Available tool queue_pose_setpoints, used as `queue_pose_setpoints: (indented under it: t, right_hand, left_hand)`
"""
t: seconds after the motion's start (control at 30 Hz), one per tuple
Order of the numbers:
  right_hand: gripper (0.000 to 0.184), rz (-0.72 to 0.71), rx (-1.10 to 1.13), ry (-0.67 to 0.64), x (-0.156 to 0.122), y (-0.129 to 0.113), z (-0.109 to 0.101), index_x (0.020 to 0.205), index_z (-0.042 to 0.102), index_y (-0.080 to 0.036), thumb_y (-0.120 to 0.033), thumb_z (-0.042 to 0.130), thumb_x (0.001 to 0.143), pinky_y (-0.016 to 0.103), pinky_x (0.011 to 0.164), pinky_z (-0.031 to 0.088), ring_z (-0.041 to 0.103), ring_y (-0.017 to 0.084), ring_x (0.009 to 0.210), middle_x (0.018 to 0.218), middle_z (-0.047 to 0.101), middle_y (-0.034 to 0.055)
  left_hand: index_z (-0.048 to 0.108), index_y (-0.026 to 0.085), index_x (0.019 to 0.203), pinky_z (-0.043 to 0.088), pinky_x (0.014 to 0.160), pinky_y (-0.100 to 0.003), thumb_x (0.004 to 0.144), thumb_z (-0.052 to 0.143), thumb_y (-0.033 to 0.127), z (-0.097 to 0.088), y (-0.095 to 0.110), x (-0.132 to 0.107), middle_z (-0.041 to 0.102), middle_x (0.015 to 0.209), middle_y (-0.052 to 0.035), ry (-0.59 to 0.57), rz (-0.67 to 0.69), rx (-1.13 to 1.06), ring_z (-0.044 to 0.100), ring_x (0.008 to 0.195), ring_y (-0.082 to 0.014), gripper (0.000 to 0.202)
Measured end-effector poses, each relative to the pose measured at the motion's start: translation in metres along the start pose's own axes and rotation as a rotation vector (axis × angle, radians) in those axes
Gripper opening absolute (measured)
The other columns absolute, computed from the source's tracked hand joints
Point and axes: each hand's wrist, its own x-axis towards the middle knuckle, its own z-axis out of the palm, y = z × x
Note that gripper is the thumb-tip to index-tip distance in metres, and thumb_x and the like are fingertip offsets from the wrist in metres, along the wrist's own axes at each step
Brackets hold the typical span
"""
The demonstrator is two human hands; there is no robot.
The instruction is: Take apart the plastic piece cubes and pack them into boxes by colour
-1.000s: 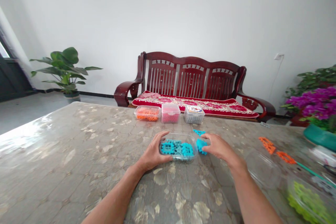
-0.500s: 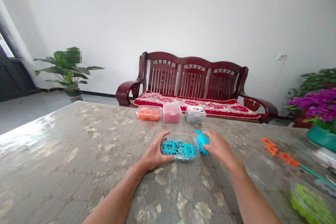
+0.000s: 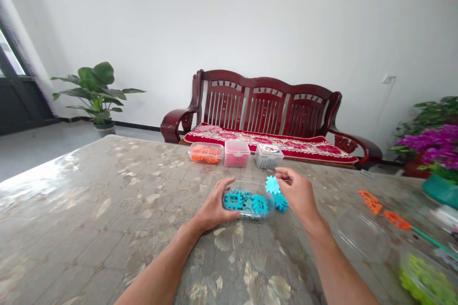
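My left hand is wrapped around the left end of a clear plastic container, thumb at the near side and fingers at the far side. Blue interlocking plastic pieces lie heaped inside it. Just right of the container, my right hand is closed at the fingertips on a bright blue square interlocking piece, which is tilted up. Beneath that piece, more blue toothed plastic shows by the container's right rim; I cannot tell whether it is joined to the held piece.
Along the table's far edge stand containers of orange, pink and grey pieces. To the right lie a clear lid, orange pieces, a green rod and a container of yellow-green pieces. A wooden bench stands beyond.
My right hand has risen slightly, and the blue square piece in its fingers is now tilted up, apart in outline from the blue below. The left hand keeps its hold on the container.
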Motion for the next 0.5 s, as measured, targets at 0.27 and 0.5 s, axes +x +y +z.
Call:
queue_pose_setpoints:
  t: [0.27,0.5]
  right_hand:
    - [0.029,-0.018,0.309,-0.307,-0.035,-0.014,0.060,0.090,0.075,-0.020,-0.022,0.056,0.068,0.037,0.087,0.055,0.071,0.023,0.089,0.093,0.078,0.0057]
    - [0.032,-0.054,0.047,-0.129,-0.011,0.013,0.028,0.093,0.076,-0.022,-0.027,0.051,0.074,0.036,0.088,0.053,0.070,0.022,0.090,0.096,0.077,0.0051]
  left_hand:
    - [0.043,0.022,0.140,0.048,0.104,-0.049,0.058,0.088,0.035,0.001,0.000,0.000,0.047,0.139,-0.0131,0.013,0.023,0.022,0.054,0.124,-0.0334,0.094]
    - [0.042,0.024,0.142,0.047,0.107,-0.048,0.060,0.087,0.032,0.001,-0.003,0.000,0.045,0.142,-0.0122,-0.001,0.041,0.040,0.051,0.128,-0.0325,0.094]
